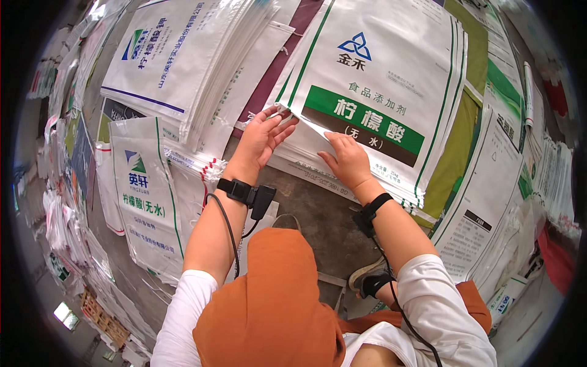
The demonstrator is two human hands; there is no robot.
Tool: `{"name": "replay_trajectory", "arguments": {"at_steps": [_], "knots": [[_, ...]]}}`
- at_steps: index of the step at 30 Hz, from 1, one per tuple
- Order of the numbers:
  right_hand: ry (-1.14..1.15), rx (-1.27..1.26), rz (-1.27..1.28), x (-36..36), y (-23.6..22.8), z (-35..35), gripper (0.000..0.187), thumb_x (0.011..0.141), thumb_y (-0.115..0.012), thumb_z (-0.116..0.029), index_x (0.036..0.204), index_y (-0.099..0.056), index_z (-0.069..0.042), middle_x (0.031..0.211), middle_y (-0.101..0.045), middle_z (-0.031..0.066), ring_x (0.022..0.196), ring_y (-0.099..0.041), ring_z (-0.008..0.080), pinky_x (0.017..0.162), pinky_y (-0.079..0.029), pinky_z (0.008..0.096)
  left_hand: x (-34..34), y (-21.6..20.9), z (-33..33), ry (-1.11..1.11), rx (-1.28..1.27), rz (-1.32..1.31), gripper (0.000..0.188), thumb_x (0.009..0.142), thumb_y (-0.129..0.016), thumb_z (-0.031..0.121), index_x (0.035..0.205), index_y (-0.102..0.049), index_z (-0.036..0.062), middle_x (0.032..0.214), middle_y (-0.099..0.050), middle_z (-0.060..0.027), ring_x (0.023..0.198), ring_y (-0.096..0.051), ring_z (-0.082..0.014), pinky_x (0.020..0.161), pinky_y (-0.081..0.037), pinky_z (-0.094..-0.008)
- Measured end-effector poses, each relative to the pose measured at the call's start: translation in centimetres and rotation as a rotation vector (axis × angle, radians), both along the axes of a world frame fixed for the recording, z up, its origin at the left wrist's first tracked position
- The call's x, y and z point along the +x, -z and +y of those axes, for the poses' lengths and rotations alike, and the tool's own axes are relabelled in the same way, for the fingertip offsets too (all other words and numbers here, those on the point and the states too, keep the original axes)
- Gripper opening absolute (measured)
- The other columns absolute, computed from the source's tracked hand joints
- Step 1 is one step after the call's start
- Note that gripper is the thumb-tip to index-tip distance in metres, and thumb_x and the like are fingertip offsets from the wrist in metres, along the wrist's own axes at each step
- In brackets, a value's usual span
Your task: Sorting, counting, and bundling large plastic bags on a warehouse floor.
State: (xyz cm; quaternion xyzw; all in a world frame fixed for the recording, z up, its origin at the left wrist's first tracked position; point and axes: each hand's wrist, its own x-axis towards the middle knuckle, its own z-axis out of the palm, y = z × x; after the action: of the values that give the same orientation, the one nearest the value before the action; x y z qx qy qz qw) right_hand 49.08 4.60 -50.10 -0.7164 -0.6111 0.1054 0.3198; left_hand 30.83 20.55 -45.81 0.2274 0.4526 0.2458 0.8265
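In front of me lies a stack of flat white woven plastic sacks; the top sack (416, 43) has green stripes, a blue triangular logo and a green-and-brown printed band. My left hand (263, 137) is at its near left corner, with thumb and curled fingers closed on the sack's edge, which lifts slightly there. Along the same near edge, my right hand (347, 160) rests with its fingertips on the top sack and its thumb apart from them. More sack edges show beneath, between the two hands.
To the left lies a thick pile of white sacks (159, 49), with another printed sack (145, 189) nearer me. Further sacks (480, 202) lie at the right, beside an olive-green sheet (455, 162). Below the hands is grey floor (306, 192), and a wooden pallet (104, 321) stands at lower left.
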Motion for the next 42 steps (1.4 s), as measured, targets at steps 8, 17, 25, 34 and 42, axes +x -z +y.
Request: {"name": "replay_trajectory", "arguments": {"at_steps": [8, 17, 25, 34, 42], "knots": [[0.659, 0.065, 0.215, 7.3, -12.5, 0.7, 0.017, 0.097, -0.063, -0.018, 0.098, -0.069, -0.002, 0.071, -0.063, 0.0138, 0.062, -0.05, 0.0193, 0.061, -0.046, 0.0327, -4.5, 4.6, 0.0, 0.453, 0.672, 0.855, 0.035, 0.091, -0.055, 0.004, 0.125, -0.059, -0.0028, 0.123, -0.065, -0.0156, 0.107, -0.066, -0.0252, 0.093, -0.052, -0.0337], [0.051, 0.103, 0.015, 2.1, -4.2, -1.7, 0.03, 0.083, -0.066, -0.001, 0.112, -0.069, -0.011, 0.111, -0.071, 0.0097, 0.106, -0.066, 0.0281, 0.085, -0.052, 0.0405, -1.2, 2.1, -1.2, 0.138, 0.186, 0.51, 0.049, 0.091, -0.059, 0.003, 0.137, -0.044, -0.0092, 0.125, -0.058, -0.0185, 0.106, -0.065, -0.0248, 0.094, -0.054, -0.0323], [0.02, -0.054, -0.051, 1.2, 1.0, -1.9, 0.024, 0.088, -0.068, -0.017, 0.11, -0.067, -0.011, 0.108, -0.071, 0.0073, 0.103, -0.066, 0.027, 0.083, -0.051, 0.0385, 0.6, 0.7, -4.0, -0.007, -0.046, 0.144, 0.049, 0.096, -0.055, 0.0, 0.139, -0.035, -0.0124, 0.13, -0.052, -0.0201, 0.115, -0.061, -0.0299, 0.105, -0.052, -0.0389], [-0.143, -0.211, -0.075, 2.1, -1.5, -0.5, 0.05, 0.087, -0.072, -0.03, 0.129, -0.06, -0.008, 0.123, -0.066, 0.01, 0.111, -0.061, 0.0291, 0.091, -0.051, 0.0404, 0.5, 0.1, -3.0, 0.078, 0.02, 0.001, 0.046, 0.098, -0.051, 0.001, 0.14, -0.038, -0.0071, 0.131, -0.054, -0.0193, 0.119, -0.06, -0.0285, 0.106, -0.052, -0.038], [0.126, -0.209, 0.244, 5.3, 0.3, -0.2, 0.019, 0.089, -0.071, -0.017, 0.105, -0.071, -0.007, 0.102, -0.069, 0.013, 0.092, -0.066, 0.0308, 0.082, -0.053, 0.0378, 0.9, 0.7, -2.2, 0.163, 0.248, 0.125, 0.04, 0.097, -0.053, 0.004, 0.136, -0.05, -0.0035, 0.131, -0.059, -0.0157, 0.122, -0.059, -0.0266, 0.106, -0.046, -0.0373]]}}
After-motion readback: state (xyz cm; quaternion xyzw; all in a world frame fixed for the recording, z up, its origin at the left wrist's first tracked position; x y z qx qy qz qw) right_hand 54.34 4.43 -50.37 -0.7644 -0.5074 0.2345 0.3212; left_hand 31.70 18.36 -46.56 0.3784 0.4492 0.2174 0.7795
